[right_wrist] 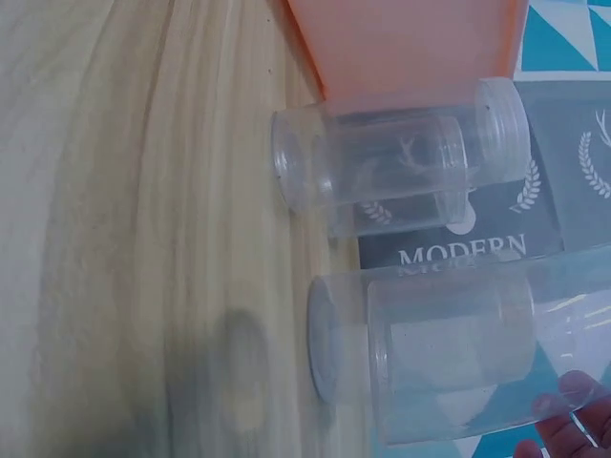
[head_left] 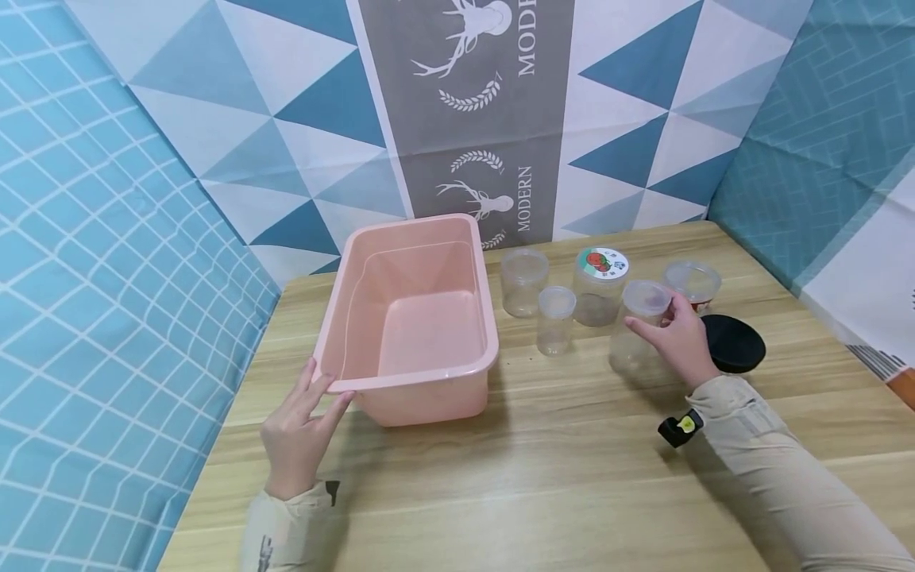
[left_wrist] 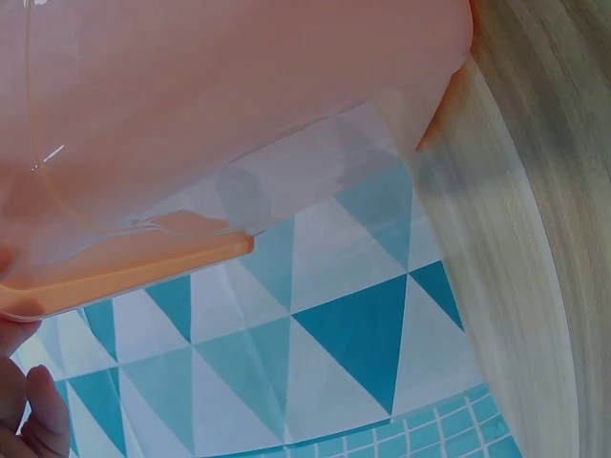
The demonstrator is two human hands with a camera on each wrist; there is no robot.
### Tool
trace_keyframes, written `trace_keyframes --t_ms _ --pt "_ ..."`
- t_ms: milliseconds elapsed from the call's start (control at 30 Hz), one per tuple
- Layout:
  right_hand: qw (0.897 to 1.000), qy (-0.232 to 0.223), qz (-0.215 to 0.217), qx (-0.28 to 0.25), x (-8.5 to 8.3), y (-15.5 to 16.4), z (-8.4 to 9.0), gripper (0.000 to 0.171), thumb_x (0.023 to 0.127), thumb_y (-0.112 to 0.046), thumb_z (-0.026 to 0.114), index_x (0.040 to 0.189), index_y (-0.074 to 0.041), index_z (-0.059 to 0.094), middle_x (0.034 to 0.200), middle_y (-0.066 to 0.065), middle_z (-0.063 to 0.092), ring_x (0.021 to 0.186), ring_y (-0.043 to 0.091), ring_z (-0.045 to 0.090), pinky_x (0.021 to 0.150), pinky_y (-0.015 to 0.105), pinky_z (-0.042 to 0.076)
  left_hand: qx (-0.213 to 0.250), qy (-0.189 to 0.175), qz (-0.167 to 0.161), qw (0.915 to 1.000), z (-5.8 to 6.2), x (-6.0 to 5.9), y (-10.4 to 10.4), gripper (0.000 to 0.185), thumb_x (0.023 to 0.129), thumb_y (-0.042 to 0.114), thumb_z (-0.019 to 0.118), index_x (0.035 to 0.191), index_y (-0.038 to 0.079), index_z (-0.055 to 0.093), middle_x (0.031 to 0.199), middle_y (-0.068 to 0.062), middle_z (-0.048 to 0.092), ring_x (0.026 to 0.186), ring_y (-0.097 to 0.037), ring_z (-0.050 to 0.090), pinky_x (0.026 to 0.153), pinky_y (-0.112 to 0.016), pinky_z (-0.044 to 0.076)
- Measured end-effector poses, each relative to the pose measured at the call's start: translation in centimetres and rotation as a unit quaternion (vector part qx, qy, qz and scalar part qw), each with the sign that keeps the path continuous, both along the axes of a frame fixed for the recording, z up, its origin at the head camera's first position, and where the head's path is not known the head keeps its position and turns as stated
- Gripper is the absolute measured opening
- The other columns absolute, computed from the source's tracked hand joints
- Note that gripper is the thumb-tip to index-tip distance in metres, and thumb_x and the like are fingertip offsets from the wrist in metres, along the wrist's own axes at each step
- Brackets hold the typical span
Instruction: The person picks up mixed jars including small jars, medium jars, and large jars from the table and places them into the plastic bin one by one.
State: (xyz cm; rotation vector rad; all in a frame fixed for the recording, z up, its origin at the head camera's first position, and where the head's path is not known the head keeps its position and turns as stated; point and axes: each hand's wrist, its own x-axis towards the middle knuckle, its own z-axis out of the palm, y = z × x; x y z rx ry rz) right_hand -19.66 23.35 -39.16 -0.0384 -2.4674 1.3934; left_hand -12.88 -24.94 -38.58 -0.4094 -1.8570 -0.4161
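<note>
Right hand [head_left: 675, 338] curled round the upper wall of a clear plastic lidded jar [head_left: 638, 327], fingertips near the lid rim; jar lifted and tilted, toward the worktop's right edge. Left hand [head_left: 296, 433] flat, fingers straight, resting against the near left corner of the empty pink rectangular plastic tub [head_left: 415, 318]; it grips nothing.

The jar looks light, thin-walled and smooth, likely slippery; best held about the middle rather than by the lid, which may pop off.

Behind it: three more clear jars [head_left: 524, 280], one with a printed label lid [head_left: 602, 264]. A black round lid [head_left: 732, 343] lies flat beside the right wrist on the wooden worktop [head_left: 557, 477].
</note>
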Motion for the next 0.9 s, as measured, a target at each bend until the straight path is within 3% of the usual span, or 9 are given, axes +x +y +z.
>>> trace_keyframes --t_ms 133,300,367,467,567,900 --pt "1.0 0.002 0.003 0.006 0.1 0.3 0.6 0.072 0.089 -0.027 0.07 0.139 0.008 0.034 0.129 0.032 0.049 0.111 0.038 0.047 0.082 0.033 0.039 -0.003 -0.003 0.001 1.0 0.1 0.1 0.0 0.058 0.087 0.054 0.06 0.087 -0.001 0.075 0.104 -0.022 0.067 0.055 -0.039 0.064 0.035 -0.034 0.032" --pt "1.0 -0.002 0.012 -0.001 0.1 0.5 1.2 0.074 0.088 -0.026 0.071 0.143 0.006 0.032 0.133 0.031 0.046 0.116 0.041 0.045 0.093 0.054 0.039 -0.004 -0.006 0.003 1.0 0.3 0.1 0.0 0.058 0.088 0.055 0.059 0.087 -0.001 0.075 0.104 -0.022 0.067 0.057 -0.039 0.064 0.036 -0.035 0.034" --pt "1.0 -0.003 0.014 -0.001 0.1 0.5 1.5 0.076 0.087 -0.025 0.072 0.144 0.005 0.031 0.133 0.031 0.046 0.117 0.041 0.045 0.094 0.055 0.038 -0.003 -0.006 0.002 1.0 0.3 0.1 0.0 0.058 0.088 0.055 0.06 0.087 -0.001 0.075 0.104 -0.022 0.067 0.057 -0.039 0.065 0.036 -0.035 0.034" --pt "1.0 0.002 0.018 0.006 0.1 0.5 1.8 0.075 0.087 -0.025 0.072 0.144 0.005 0.032 0.131 0.031 0.047 0.114 0.038 0.047 0.088 0.038 0.043 -0.001 -0.007 0.001 1.0 0.2 0.1 0.0 0.057 0.088 0.055 0.06 0.087 -0.001 0.075 0.104 -0.022 0.067 0.056 -0.039 0.065 0.035 -0.034 0.033" --pt "1.0 0.013 0.023 0.017 0.0 0.4 2.0 0.073 0.087 -0.025 0.072 0.142 0.005 0.034 0.127 0.029 0.05 0.107 0.033 0.047 0.078 0.024 0.038 0.001 -0.008 0.001 1.0 0.2 0.2 0.0 0.057 0.088 0.054 0.06 0.087 -0.001 0.075 0.104 -0.022 0.067 0.057 -0.039 0.065 0.035 -0.034 0.033" --pt "0.998 0.025 0.029 0.047 -0.1 0.3 3.0 0.072 0.087 -0.027 0.071 0.14 0.006 0.036 0.119 0.029 0.05 0.094 0.03 0.045 0.069 0.026 0.037 0.001 -0.009 -0.002 1.0 0.1 0.1 -0.1 0.057 0.087 0.054 0.061 0.087 -0.001 0.075 0.105 -0.022 0.067 0.049 -0.035 0.062 0.035 -0.035 0.035"
